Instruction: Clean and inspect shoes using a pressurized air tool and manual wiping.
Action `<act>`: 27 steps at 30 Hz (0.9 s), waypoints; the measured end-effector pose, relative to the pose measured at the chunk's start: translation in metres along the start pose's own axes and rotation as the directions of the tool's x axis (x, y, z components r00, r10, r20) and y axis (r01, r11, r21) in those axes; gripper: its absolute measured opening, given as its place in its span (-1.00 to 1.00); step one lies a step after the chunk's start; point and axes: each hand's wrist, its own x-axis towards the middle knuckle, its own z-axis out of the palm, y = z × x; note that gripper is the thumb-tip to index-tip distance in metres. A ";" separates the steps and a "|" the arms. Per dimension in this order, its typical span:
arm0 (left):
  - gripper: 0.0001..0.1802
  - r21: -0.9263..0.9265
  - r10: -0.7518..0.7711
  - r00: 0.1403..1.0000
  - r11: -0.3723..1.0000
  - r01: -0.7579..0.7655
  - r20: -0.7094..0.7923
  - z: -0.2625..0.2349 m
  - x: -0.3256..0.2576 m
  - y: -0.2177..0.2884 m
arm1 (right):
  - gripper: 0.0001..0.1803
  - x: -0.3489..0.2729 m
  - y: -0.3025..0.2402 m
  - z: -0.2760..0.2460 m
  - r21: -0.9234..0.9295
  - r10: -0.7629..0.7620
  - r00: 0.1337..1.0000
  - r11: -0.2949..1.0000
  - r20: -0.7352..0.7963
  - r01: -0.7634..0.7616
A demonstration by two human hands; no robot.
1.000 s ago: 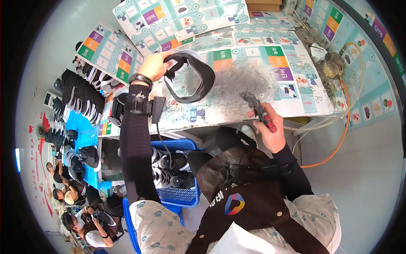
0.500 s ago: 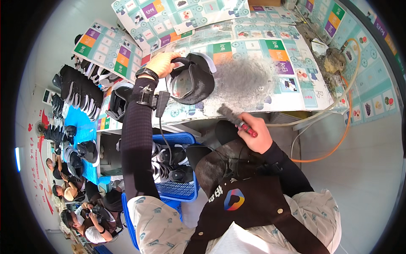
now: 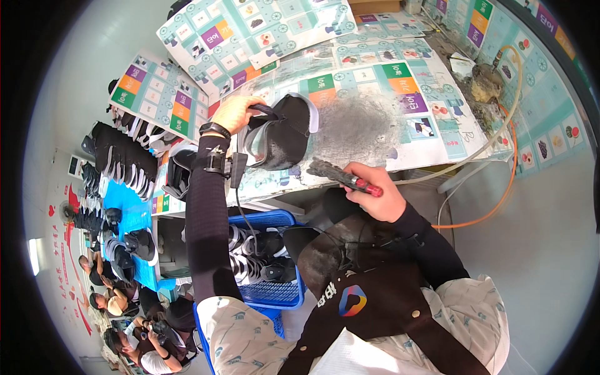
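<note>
Our left grip (image 3: 234,114) is closed, fingers and thumb pinching the looped black edge of a hollow black and pale-grey shoe upper (image 3: 292,134). We hold this upper at the near side of a broad bench (image 3: 440,149) covered with colourful printed sheets; we cannot tell whether its lower edge rests on the surface. Our right grip (image 3: 380,192) is curled shut around the red handle of a long dark tool with a rough, brush-like head (image 3: 331,170). We see that head pointing left, just beside the upper's lower right side; whether they touch, we cannot tell.

Beyond the upper, to the right, a dark grey powdery smear (image 3: 362,127) marks the sheets. To the left of our left forearm we have a second black shoe upper (image 3: 180,174) at the bench's edge. Below the bench, a blue plastic slatted basket (image 3: 269,297) holds black-and-white shoes (image 3: 245,265). On our right, a thin orange hose (image 3: 494,212) curves down past the bench's end.
</note>
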 end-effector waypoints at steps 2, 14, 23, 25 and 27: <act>-0.68 -0.006 -0.023 0.999 1.000 0.023 0.025 0.004 0.000 -0.013 | -0.76 -0.001 0.003 -0.001 0.034 0.045 0.998 0.999 -0.051 -0.043; -0.69 0.003 -0.017 0.999 1.000 0.016 0.028 0.005 0.000 -0.009 | -0.79 -0.013 0.008 -0.009 -0.015 0.190 0.981 0.982 -0.033 -0.190; -0.66 0.003 -0.095 0.967 0.995 0.099 -0.235 -0.014 -0.026 -0.009 | -0.66 -0.003 0.007 -0.037 -0.041 0.277 0.961 0.960 0.002 -0.277; -0.63 -0.093 -0.175 0.914 0.984 0.151 -0.365 -0.042 -0.049 0.006 | -0.66 0.013 0.012 -0.055 -0.257 0.162 0.954 0.939 -0.253 -0.228; -0.59 -0.040 -0.210 0.909 0.977 0.210 -0.360 -0.069 -0.083 0.004 | -0.70 0.032 0.018 -0.079 -0.558 0.016 0.919 0.790 -0.395 -0.253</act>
